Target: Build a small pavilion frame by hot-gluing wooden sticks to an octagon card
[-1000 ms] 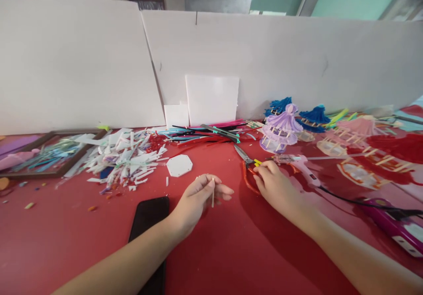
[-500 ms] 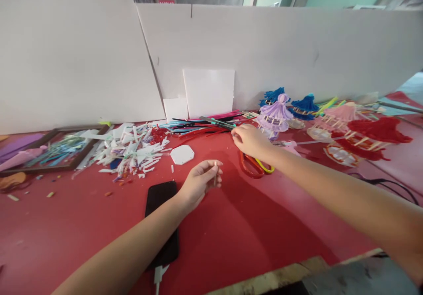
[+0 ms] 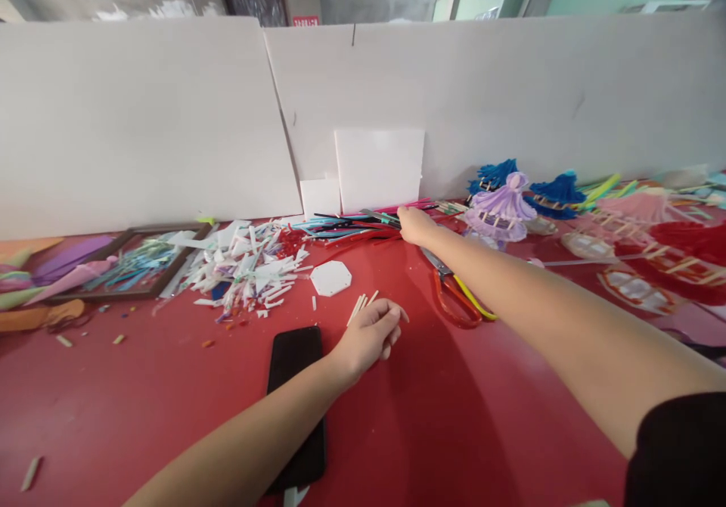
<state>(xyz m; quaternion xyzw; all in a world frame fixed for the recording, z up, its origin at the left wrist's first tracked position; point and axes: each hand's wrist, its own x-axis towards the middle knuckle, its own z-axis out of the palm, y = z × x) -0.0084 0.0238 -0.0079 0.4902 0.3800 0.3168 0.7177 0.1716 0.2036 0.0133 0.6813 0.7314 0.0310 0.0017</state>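
The person's right hand (image 3: 417, 225) reaches to the back of the table, with its fingers bent downward at the near end of a cutter (image 3: 379, 217). Whether these fingers close on it or only touch it, I cannot tell. The left hand (image 3: 370, 338) is loosely curled, and its palm is hidden; some thin pale sticks (image 3: 360, 306) show just beyond its knuckles, but I cannot see if they are held or lie on the table (image 3: 170, 401).

In my judgement, the cutter could drag the coloured strips (image 3: 332, 225) along if it is lifted, because it rests among them. The sticks could also scatter, if the left hand is loose on them or pushes them. The right forearm passes over the scissors (image 3: 452, 299), so a low movement could knock them.

As for position, the cutter extends leftward from the right fingertips, well apart from the left hand. Near the sticks is a white octagonal piece (image 3: 331, 278); a phone (image 3: 295, 356) lies partly under the left forearm.
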